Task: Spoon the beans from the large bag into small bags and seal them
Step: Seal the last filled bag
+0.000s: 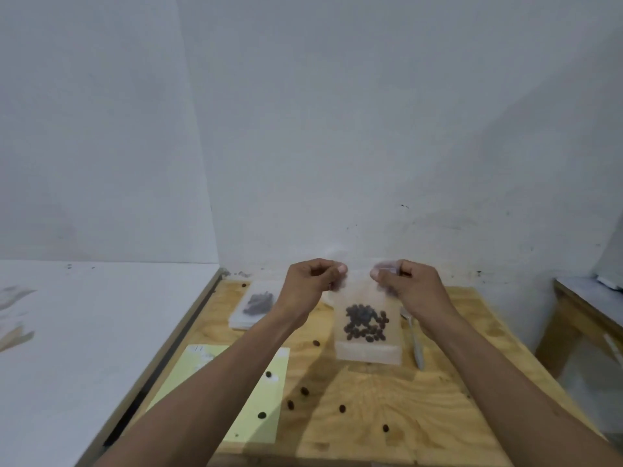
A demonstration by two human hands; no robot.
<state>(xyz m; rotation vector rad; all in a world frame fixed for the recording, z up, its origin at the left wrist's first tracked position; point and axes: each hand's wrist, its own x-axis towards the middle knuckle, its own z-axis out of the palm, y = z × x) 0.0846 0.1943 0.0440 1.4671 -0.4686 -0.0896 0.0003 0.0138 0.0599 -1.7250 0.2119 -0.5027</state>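
A small clear bag (pixel 362 299) with dark beans (pixel 365 322) in its lower part hangs upright above the wooden table (pixel 387 409). My left hand (pixel 312 286) pinches its top left corner. My right hand (pixel 406 284) pinches the top right corner. Under the bag lies a stack of empty small bags (pixel 369 353). A metal spoon (pixel 416 345) lies on the table just right of that stack. At the back left, a filled bag of beans (pixel 258 303) rests flat on another stack of clear bags (pixel 242 323).
Several loose beans (pixel 305 390) are scattered over the table's middle and front. A pale yellow sheet (pixel 249 409) lies at the front left under my left forearm. White walls close off the back and left. Another table edge (pixel 586 311) stands to the right.
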